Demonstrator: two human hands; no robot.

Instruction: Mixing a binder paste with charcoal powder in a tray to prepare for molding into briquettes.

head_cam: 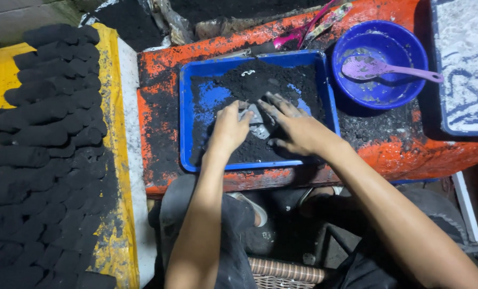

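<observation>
Over a blue tray (186,118) of black powder (260,85), a seated person works with both bare hands, seen from a head-worn camera looking down. Left hand (229,128) rests palm down in the tray, fingers curled loosely and touching the near edge of a small grey lump (257,122) that lies between the two hands; whether the fingers actually grip it cannot be told. Right hand (295,127) lies flat and open, fingers spread and smeared with black, pressing on the powder just to the right of the same grey lump, its fingertips reaching the lump's far side. Neither hand lifts anything clear of the tray.

Beyond the right hand, a round blue bowl (405,53) sits on the orange worktop (153,69), just beside the tray's far right corner, with a purple spoon (380,68) lying in it, handle pointing away to the right. Farther right of that, a second tray (466,69) with whitish powder is cut off by the frame's edge. Pink-handled tools (303,32) lie past the tray, beyond both hands.

Well to the left of the left hand, rows of black cylindrical briquettes (46,139) lie stacked side by side on a yellow surface (116,107). Below the hands, the person's knees and dark clothing show beneath the worktop's edge, with a woven seat (284,270) partly visible.
</observation>
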